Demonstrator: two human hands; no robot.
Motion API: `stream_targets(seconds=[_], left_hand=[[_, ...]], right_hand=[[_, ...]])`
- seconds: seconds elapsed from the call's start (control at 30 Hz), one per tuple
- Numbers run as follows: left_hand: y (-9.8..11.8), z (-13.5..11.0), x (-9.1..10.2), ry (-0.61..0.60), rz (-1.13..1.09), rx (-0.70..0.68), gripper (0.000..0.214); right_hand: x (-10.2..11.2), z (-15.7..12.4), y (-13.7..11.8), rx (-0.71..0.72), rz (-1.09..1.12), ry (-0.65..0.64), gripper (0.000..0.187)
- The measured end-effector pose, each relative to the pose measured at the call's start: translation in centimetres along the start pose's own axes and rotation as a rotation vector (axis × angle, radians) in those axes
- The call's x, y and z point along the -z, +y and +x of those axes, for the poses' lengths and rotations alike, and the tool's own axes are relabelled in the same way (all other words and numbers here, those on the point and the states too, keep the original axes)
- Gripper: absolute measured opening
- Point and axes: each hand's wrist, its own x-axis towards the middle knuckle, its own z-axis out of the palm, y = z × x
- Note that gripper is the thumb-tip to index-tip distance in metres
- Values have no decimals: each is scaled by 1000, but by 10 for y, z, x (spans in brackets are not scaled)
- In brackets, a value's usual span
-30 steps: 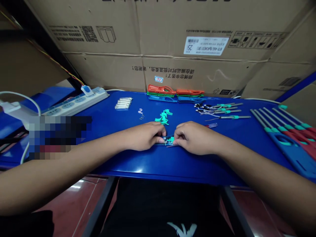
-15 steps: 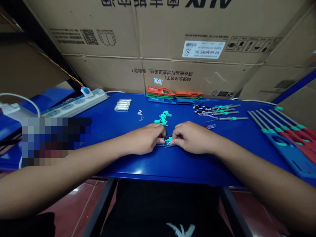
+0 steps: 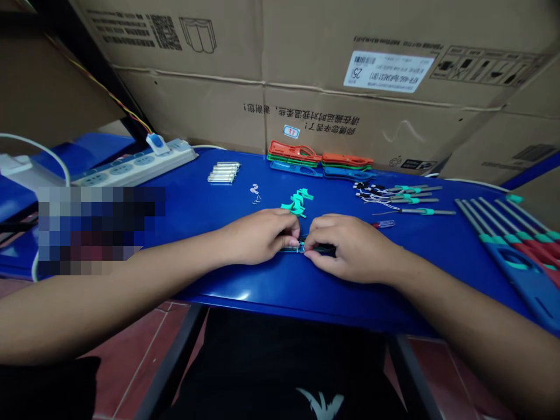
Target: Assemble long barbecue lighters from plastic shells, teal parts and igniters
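My left hand [image 3: 258, 236] and my right hand [image 3: 350, 245] meet at the middle of the blue table [image 3: 245, 280], fingers curled and pinched together. Between the fingertips lies a small flat piece with a teal part [image 3: 296, 247], mostly hidden by the fingers. Both hands grip it against the tabletop. Just beyond the hands lies a small heap of teal plastic parts [image 3: 298, 202].
A white power strip [image 3: 135, 166] sits at back left. Small clear tubes [image 3: 223, 172], tiny metal springs [image 3: 255, 193], stacked orange, green and blue plastic shells [image 3: 319, 162], wired metal rods [image 3: 402, 198] and finished long-nosed tools [image 3: 511, 239] lie around. Cardboard boxes [image 3: 306, 70] wall the back.
The camera has tilted, so everything sits slightly higher and to the right. My right fingers have slid along the small piece and now cover most of its teal part.
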Motion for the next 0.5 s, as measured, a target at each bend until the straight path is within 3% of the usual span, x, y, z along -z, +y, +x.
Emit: stream_targets(seconds=[0.27,0.37,0.5], left_hand=[[6,-6,21,-51,124,8,35],[5,-5,21,-94,155,21,30],[4,-5,20,-53,129,19,20]], right_hand=[[-1,-1,-1,-59,-19,41,18],[-2,0,-2,-78,-14,50,16],[-1,1,-4,-98,-14,49,15]])
